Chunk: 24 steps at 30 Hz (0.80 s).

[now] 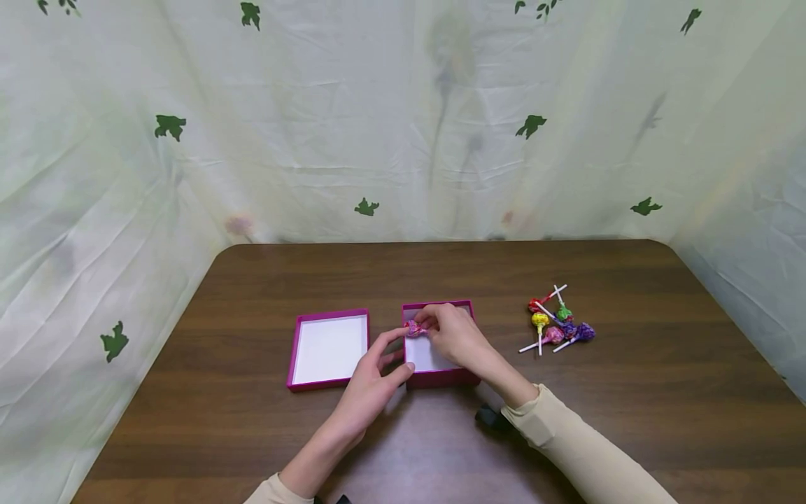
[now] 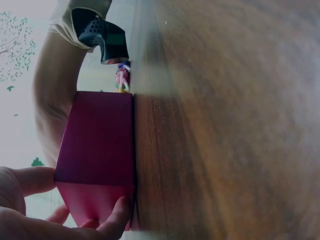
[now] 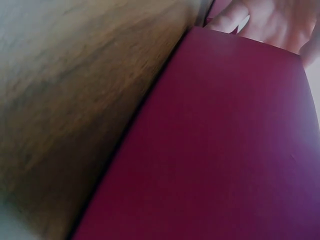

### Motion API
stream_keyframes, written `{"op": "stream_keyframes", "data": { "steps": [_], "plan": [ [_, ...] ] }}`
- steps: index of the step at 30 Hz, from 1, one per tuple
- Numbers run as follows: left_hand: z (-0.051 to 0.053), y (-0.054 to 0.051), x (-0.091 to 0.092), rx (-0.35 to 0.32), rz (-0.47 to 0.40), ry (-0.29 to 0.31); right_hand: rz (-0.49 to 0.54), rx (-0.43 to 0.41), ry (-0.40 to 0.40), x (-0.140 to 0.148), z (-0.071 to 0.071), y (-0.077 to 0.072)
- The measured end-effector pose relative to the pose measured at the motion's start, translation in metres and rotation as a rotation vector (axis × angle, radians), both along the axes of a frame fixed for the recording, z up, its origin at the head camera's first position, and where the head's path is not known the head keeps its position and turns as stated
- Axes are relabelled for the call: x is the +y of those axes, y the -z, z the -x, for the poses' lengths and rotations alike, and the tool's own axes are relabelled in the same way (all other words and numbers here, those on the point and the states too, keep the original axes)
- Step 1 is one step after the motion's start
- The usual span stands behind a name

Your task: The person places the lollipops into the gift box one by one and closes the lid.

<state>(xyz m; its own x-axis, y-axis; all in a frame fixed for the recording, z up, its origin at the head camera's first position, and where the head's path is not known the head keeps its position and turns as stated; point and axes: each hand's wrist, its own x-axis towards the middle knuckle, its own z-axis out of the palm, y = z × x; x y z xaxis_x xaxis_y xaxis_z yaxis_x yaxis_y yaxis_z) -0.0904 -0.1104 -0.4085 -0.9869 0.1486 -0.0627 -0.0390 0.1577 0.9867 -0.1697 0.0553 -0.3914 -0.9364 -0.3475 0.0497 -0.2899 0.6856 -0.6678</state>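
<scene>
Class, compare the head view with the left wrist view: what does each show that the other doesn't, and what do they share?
Head view only: the white-lined lid and the wrapped candy pinched by the right hand.
Left wrist view only: the left outer wall of the box, with fingers against it.
Both: the box, left hand, lollipops and table.

The head view is looking forward and down over the desk, both wrist views closely facing the box.
</scene>
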Motion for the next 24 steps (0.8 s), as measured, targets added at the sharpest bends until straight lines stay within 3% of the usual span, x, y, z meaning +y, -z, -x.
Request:
{"op": "stream_keyframes", "data": {
  "steps": [11,24],
  "plan": [
    [-0.0004,-0.0012,0.0016,0.017,-0.011,0.004,-0.065,0.035,-0.002,0.0008,0.0030,0.0001],
    [-0.0006,-0.0013,0.0014,0.000,-0.006,0.004,-0.029,0.034,-0.025,0.0013,0.0025,0.0012]
  ]
}}
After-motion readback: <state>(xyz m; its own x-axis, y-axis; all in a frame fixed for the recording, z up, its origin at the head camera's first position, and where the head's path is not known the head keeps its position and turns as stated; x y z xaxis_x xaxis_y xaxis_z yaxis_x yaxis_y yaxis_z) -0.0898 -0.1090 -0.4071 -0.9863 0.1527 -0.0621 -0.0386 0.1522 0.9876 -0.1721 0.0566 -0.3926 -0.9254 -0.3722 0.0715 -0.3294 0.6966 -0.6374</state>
